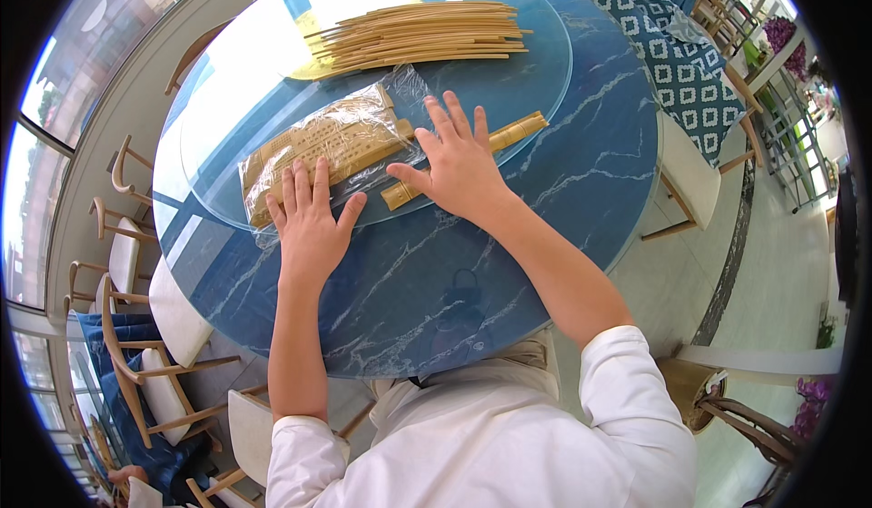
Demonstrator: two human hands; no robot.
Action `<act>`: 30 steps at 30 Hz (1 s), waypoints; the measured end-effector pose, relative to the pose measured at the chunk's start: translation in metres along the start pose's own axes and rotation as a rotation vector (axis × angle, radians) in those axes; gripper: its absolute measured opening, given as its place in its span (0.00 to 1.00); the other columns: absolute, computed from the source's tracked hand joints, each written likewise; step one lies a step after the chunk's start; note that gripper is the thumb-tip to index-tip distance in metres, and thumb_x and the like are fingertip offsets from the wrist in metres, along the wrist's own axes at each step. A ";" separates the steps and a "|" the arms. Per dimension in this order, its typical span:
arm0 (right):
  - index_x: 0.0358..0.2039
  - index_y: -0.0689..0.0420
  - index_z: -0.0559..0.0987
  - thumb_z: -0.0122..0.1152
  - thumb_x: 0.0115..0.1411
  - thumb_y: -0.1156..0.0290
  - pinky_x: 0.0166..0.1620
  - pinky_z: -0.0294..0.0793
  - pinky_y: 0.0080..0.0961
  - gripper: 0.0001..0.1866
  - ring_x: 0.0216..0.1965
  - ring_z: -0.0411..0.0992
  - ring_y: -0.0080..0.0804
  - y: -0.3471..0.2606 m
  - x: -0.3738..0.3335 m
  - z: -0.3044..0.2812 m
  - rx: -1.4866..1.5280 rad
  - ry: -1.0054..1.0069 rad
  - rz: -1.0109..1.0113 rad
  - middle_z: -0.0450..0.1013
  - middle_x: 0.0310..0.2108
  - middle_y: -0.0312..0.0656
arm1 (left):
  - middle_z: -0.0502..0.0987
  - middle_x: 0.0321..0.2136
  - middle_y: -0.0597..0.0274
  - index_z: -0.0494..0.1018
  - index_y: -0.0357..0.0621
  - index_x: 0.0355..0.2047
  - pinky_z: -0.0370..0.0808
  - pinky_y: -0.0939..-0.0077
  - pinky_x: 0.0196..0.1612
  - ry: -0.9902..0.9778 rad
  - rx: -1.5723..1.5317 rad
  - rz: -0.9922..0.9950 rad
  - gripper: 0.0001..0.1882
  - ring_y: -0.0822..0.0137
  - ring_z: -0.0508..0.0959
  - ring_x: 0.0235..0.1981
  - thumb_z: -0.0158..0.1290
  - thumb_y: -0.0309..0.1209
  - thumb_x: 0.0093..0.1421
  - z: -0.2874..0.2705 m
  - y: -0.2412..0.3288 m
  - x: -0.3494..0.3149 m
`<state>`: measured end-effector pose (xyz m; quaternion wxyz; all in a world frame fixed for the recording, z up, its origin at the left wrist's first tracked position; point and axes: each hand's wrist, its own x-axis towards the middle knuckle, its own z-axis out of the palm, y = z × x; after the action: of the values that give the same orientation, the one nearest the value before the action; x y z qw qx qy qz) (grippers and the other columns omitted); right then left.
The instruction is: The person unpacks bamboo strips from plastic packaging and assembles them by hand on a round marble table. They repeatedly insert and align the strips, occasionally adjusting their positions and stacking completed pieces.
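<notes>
A clear plastic wrapper [407, 85] covers a pack of tan wooden or bamboo pieces [341, 144] marked with rows of small dots or holes. My left hand [313, 226] is open, its fingertips resting on the near left part of the pack. To the right, my right hand [459, 167] is open with fingers spread over a yellow-tan bamboo strip [518, 132], hiding its middle. The strip's near end shows below my right thumb. Whether the right palm presses on the strip I cannot tell. Neither hand grips anything.
A pile of long thin bamboo sticks [427, 35] lies farther back on the round glass turntable [554, 72]. Under it is a blue marble-patterned round table [409, 290]. Wooden chairs [163, 390] stand around at the left, and a patterned cloth [677, 72] is at the far right.
</notes>
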<state>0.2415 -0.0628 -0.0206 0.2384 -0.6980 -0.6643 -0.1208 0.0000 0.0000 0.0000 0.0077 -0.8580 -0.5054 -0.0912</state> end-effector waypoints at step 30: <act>0.77 0.51 0.59 0.37 0.62 0.18 0.75 0.35 0.69 0.57 0.81 0.38 0.54 -0.011 -0.014 -0.015 -0.089 -0.095 0.058 0.47 0.79 0.53 | 0.44 0.80 0.48 0.51 0.54 0.79 0.30 0.45 0.78 0.134 0.026 0.045 0.47 0.51 0.37 0.81 0.40 0.69 0.70 0.000 0.004 -0.002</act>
<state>0.2314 -0.0821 -0.0127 0.1786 -0.7319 -0.6483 -0.1101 0.0021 -0.0040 0.0002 0.0547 -0.8611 -0.4853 -0.1416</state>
